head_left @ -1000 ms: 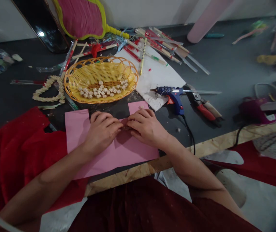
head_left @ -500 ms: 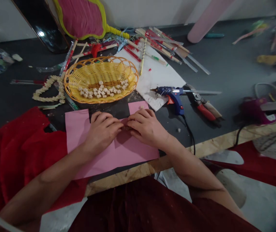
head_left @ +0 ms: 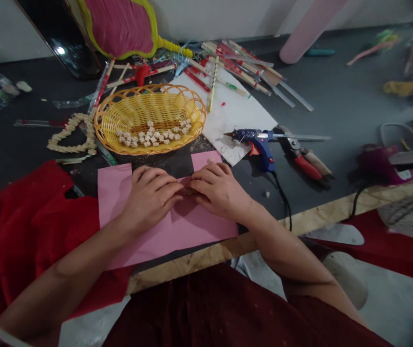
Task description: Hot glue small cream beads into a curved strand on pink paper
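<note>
**Pink sheet (head_left: pixel 199 226) at the near edge of a cluttered counter (head_left: pixel 347 111)**

You are working at a dark grey counter with a raw wooden edge (head_left: pixel 177 271) facing you and a pale wall (head_left: pixel 224 19) behind. Below the edge, a light floor (head_left: pixel 398 308) shows at the lower right. The pink sheet lies in front of you, a red cloth (head_left: pixel 33 221) bunched to its left and hanging over the edge. Beyond it sits a yellow woven basket (head_left: pixel 144 107) with small pale cubes (head_left: pixel 151 140) inside. To your right, a blue glue gun (head_left: pixel 263 149) lies with its nozzle over a white sheet (head_left: pixel 242 113), just beside red-handled pliers (head_left: pixel 303 161).

Your left hand (head_left: pixel 152 195) and right hand (head_left: pixel 221 193) are over the pink sheet, fingers curled, tips close together around a small brownish piece (head_left: pixel 189 191). Your fingers cover most of that piece, so its shape is hard to make out. Each grip looks narrow, but you cannot tell from here which hand actually holds it.

At the top, a leaning dark phone-like slab (head_left: pixel 60 36) and a pink cylinder (head_left: pixel 309 36) are cut off by the border. The purple object (head_left: pixel 373 166) far right is blurred.
</note>
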`<state>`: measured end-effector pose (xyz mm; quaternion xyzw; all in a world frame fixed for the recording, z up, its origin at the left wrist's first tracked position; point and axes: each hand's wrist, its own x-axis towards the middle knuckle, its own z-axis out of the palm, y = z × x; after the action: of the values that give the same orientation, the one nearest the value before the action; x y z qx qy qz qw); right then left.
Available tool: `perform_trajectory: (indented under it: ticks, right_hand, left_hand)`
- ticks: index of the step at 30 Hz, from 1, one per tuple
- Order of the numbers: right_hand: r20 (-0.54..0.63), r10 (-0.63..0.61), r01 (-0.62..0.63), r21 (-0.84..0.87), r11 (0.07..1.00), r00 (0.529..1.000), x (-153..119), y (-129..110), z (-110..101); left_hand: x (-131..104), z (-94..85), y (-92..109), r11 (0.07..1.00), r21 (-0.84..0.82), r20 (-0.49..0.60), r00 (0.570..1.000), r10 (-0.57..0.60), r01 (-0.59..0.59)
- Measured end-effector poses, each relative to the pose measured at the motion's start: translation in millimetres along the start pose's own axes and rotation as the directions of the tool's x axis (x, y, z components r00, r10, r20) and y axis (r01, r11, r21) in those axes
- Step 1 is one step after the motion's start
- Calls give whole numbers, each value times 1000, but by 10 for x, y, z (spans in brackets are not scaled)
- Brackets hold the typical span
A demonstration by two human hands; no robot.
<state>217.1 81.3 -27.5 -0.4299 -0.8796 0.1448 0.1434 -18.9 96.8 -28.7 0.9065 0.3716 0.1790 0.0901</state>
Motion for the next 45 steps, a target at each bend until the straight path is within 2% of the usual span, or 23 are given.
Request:
perform_trajectory:
  ticks: [5, 9, 14, 17, 21, 24, 26, 32, 39, 42, 45]
  right_hand:
    - [7, 3, -3, -10, 1000, 1000, -2, 1, -7]
    - [12, 0, 0, -8, 1000, 1000, -8, 8, -6]
    - [-93, -27, 27, 0, 1000, 995, -18, 19, 3]
    - [-207, -29, 35, 27, 999, 978, -24, 20, 5]
    - [-315, -17, 31, 40, 999, 949, -25, 20, 10]
    - [-342, -36, 54, 42, 998, 939, -19, 20, 24]
    - [-338, -39, 59, 49, 997, 940, -16, 23, 35]
    - [-307, -40, 64, 68, 996, 951, -16, 40, 44]
    - [-267, -50, 65, 47, 997, 962, -7, 52, 47]
    - [-244, -43, 55, 45, 997, 969, -11, 63, 50]
    - [-230, -10, 26, 65, 998, 973, -14, 67, 33]
  left_hand:
    - [19, -117, 7, 1000, -13, -43, 999, 6, -7]
    - [18, -253, 31, 999, -9, -52, 998, -36, 35]
    - [28, -497, 32, 995, 47, -73, 994, -83, 87]
    - [78, -673, -132, 977, 85, -68, 980, -189, 195]
    - [245, -822, -539, 938, 171, -11, 953, -303, 300]
    - [425, -801, -779, 905, 243, 21, 930, -366, 350]
    - [547, -736, -850, 886, 271, -3, 921, -389, 375]
    - [839, -538, -916, 873, 261, 8, 903, -430, 413]
    - [1025, -344, -1015, 900, 272, 37, 930, -365, 342]
    - [1041, -355, -1009, 914, 227, -13, 939, -343, 337]
    - [954, -504, -892, 927, 161, -122, 939, -322, 339]
